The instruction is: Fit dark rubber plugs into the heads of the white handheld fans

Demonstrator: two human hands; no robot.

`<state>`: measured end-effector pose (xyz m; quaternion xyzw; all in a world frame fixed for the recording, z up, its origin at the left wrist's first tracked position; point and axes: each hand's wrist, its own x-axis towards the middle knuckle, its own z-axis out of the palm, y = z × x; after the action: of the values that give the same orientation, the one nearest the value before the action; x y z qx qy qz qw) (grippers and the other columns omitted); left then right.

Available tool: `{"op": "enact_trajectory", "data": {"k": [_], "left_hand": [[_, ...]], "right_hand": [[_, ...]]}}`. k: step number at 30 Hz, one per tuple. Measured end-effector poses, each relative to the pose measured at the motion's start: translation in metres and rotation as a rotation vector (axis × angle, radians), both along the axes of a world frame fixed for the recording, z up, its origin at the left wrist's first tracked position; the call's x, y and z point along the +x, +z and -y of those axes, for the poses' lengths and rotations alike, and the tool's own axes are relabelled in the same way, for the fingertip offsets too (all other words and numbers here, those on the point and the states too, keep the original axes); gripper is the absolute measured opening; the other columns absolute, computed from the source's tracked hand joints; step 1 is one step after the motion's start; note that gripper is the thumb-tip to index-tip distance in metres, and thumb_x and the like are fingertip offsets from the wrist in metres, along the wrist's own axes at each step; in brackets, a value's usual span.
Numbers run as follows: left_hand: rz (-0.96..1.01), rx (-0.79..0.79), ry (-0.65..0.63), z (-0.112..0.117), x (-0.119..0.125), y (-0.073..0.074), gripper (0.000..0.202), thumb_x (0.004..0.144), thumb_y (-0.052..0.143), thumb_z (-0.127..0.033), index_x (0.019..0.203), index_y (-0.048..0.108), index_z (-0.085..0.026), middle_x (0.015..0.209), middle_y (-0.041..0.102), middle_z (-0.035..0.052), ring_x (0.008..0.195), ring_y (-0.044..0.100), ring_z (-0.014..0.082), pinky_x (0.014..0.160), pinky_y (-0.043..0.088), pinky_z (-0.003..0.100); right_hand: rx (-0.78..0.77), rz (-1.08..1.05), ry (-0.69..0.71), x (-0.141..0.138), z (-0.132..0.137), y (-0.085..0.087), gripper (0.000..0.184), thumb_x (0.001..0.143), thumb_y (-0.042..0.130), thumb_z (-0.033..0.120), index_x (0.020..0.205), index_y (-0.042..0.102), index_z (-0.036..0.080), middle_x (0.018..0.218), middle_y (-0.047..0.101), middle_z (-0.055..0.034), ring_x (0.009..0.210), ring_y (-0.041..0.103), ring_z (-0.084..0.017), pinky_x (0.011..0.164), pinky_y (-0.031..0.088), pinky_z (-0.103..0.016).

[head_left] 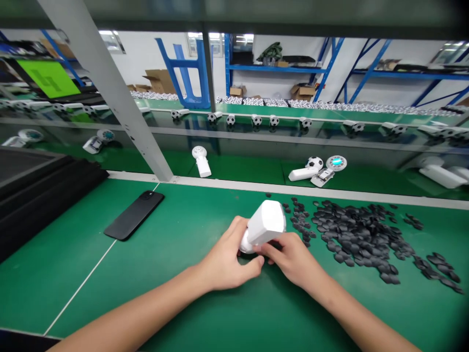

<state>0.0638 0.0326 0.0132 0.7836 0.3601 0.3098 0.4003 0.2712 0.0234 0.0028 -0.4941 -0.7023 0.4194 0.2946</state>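
Note:
A white plastic handheld device [266, 221] with a chunky handle and a round head is tilted up above the green work surface [176, 283]. My left hand [230, 259] is wrapped round its head end, the thumb reaching across below. From the other side, my right hand [291, 256] closes its thumb and fingers at the underside of the same head. Whatever those right fingertips pinch is hidden. Just beyond my right hand lie loose black pieces [301, 220], small and flat, and a larger pile of black pieces [357, 234] spreads further right.
A black phone [134, 215] lies to the left, near a black mat-like stack [51, 195]. Past the pale metal rail [227, 184], similar white devices [201, 161] lie on a green belt, some with football-patterned heads [314, 163]. A slanted metal post [117, 93] rises at left.

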Motion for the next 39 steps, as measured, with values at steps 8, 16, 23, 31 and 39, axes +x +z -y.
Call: {"op": "enact_trajectory", "data": {"k": [8, 16, 23, 31, 39], "left_hand": [[0.203, -0.358, 0.238, -0.032, 0.003, -0.007, 0.047, 0.09, 0.068, -0.052, 0.124, 0.061, -0.02, 0.1, 0.067, 0.005, 0.081, 0.063, 0.0188, 0.067, 0.051, 0.028], [0.087, -0.329, 0.398, -0.13, 0.02, 0.013, 0.044, 0.092, 0.06, -0.051, 0.122, 0.058, -0.019, 0.087, 0.065, 0.0027, 0.057, 0.057, 0.0108, 0.047, 0.041, 0.02], [-0.32, -0.192, 0.497, -0.218, 0.04, 0.034, 0.036, 0.1, 0.063, -0.042, 0.124, 0.062, -0.015, 0.113, 0.068, 0.0085, 0.091, 0.068, 0.0194, 0.079, 0.06, 0.038], [-0.435, 0.024, 0.72, -0.249, 0.027, 0.034, 0.047, 0.094, 0.068, -0.047, 0.131, 0.062, -0.017, 0.152, 0.047, 0.0155, 0.146, 0.037, 0.0399, 0.112, 0.042, 0.052], [-0.13, -0.308, 0.885, -0.256, 0.002, 0.035, 0.039, 0.099, 0.066, -0.035, 0.134, 0.06, -0.017, 0.134, 0.062, 0.0118, 0.114, 0.066, 0.0266, 0.095, 0.058, 0.047]], "right_hand": [[0.131, -0.041, 0.044, 0.024, -0.015, 0.019, 0.039, 0.111, 0.037, 0.041, 0.103, 0.07, 0.021, 0.1, 0.076, -0.004, 0.091, 0.071, -0.019, 0.082, 0.052, -0.03], [0.263, 0.29, -0.078, 0.084, -0.035, 0.028, 0.029, 0.105, 0.051, 0.038, 0.098, 0.076, 0.023, 0.096, 0.078, -0.0029, 0.086, 0.07, -0.021, 0.076, 0.049, -0.03], [0.248, 0.483, 0.105, 0.089, -0.029, 0.031, 0.021, 0.1, 0.062, 0.035, 0.11, 0.079, 0.03, 0.109, 0.074, -0.0033, 0.093, 0.071, -0.022, 0.077, 0.05, -0.03], [0.248, 0.473, 0.105, 0.081, -0.028, 0.026, 0.008, 0.094, 0.07, 0.029, 0.097, 0.076, 0.025, 0.102, 0.073, -0.0032, 0.089, 0.069, -0.022, 0.071, 0.046, -0.028], [0.185, 0.276, 0.062, 0.075, -0.03, 0.021, 0.012, 0.089, 0.062, 0.016, 0.093, 0.071, 0.022, 0.072, 0.071, 0.0017, 0.065, 0.065, -0.015, 0.058, 0.042, -0.023]]}}
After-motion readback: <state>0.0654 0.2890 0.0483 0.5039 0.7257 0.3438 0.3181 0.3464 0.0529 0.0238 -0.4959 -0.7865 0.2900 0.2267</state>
